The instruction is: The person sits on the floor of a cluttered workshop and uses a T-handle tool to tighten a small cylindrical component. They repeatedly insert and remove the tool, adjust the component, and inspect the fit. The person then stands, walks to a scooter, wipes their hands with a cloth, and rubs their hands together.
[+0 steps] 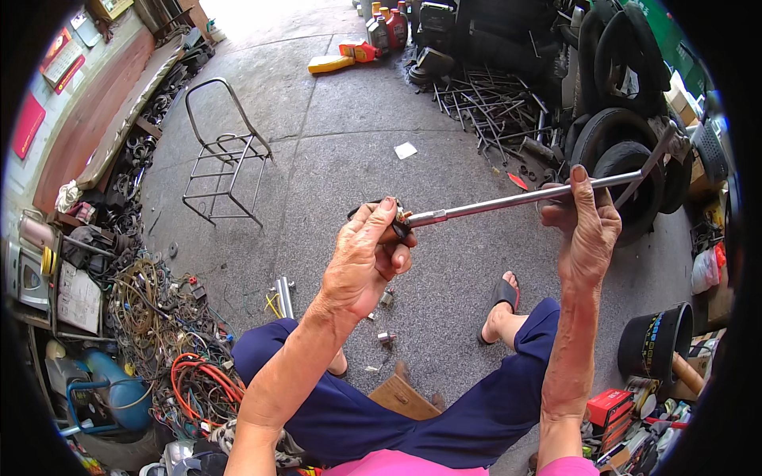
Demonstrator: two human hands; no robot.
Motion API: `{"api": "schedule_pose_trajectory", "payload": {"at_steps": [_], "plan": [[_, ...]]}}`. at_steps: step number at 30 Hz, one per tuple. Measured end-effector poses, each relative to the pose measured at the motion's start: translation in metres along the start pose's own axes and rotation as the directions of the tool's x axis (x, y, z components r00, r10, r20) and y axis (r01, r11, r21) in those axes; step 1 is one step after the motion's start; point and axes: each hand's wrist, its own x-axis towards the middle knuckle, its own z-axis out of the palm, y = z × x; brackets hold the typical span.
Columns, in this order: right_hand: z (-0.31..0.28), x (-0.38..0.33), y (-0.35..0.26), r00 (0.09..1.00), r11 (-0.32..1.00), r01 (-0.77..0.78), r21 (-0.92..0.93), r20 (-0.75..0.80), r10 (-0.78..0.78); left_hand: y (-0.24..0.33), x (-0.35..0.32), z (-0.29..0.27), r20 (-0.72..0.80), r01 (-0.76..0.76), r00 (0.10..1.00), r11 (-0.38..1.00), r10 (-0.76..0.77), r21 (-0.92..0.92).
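Note:
Between my knees and the far floor, both hands are raised on a long chrome T-handle socket wrench (492, 205). My right hand (586, 238) grips its shaft near the crossbar at the right. In my left hand (357, 254), pinched between thumb and fingers, is a small part (403, 224) with a copper-coloured post and a black piece. The wrench's socket end meets this part; the fingers hide most of it. Below, a small metal piece (386, 337) lies on the floor. A shiny metal cylinder (284, 297) stands by my left knee.
A bare metal chair frame (226, 170) stands ahead on the left. Tangled cables (159, 305) heap at the left. Tyres (615, 147) and a pile of metal rods (492, 107) are at far right. A black bucket (655, 341) and red box (609, 406) sit near right.

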Motion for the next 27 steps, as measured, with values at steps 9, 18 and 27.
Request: {"api": "schedule_pose_trajectory", "payload": {"at_steps": [9, 18, 27], "plan": [[-0.005, 0.005, -0.011, 0.941, 0.965, 0.020, 0.262, 0.320, -0.106, -0.001, 0.006, -0.014, 0.068, 0.121, 0.991, 0.987, -0.113, -0.111], [-0.016, 0.009, -0.003, 0.981, 0.988, 0.122, 0.099, 0.137, -0.134, -0.011, 0.000, 0.004, 0.088, 0.021, 0.996, 0.999, -0.024, 0.031], [-0.006, 0.000, -0.019, 0.943, 0.968, -0.025, 0.250, 0.329, -0.060, -0.004, -0.001, -0.005, 0.061, 0.301, 0.953, 0.952, -0.298, -0.053]]}}
